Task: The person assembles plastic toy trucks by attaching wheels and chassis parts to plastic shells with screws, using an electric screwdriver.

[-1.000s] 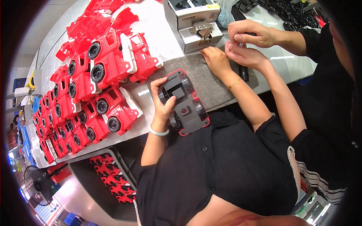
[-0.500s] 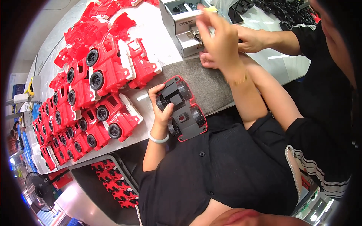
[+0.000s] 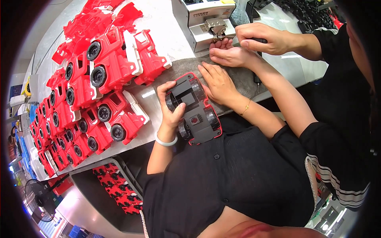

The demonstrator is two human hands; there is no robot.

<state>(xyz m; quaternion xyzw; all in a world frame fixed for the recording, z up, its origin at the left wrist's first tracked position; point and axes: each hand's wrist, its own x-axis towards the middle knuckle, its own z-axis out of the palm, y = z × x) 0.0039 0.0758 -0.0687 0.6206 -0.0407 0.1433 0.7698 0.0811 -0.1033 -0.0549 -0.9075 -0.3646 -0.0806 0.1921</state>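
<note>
My left hand (image 3: 170,109) grips an upside-down toy truck (image 3: 200,123), fingers and thumb closed round its wheeled side. The truck's grey underside with black wheels faces up, edged by a red body. On the grey mat (image 3: 182,68), just right of the truck, lies my right hand (image 3: 220,84) with its fingers stretched out; nothing shows in it. Its thumb side is close to the truck, and whether they touch I cannot tell. Beyond it, a co-worker's cupped hand (image 3: 234,55) is under the front of a small light-grey machine (image 3: 202,18). The co-worker's other hand (image 3: 266,37) holds a dark-handled tool.
Rows of red toy trucks (image 3: 115,63) stand on the white table at left, with loose red shells (image 3: 89,22) behind. A dark bin (image 3: 89,190) holding more red trucks is below the table edge. Black parts (image 3: 309,16) lie far right. A metal driver bit (image 3: 257,83) points down beneath the co-worker's forearm.
My right hand has come down from in front of the machine onto the mat beside the truck. The co-worker's hands now show at the machine. My left hand still holds the truck.
</note>
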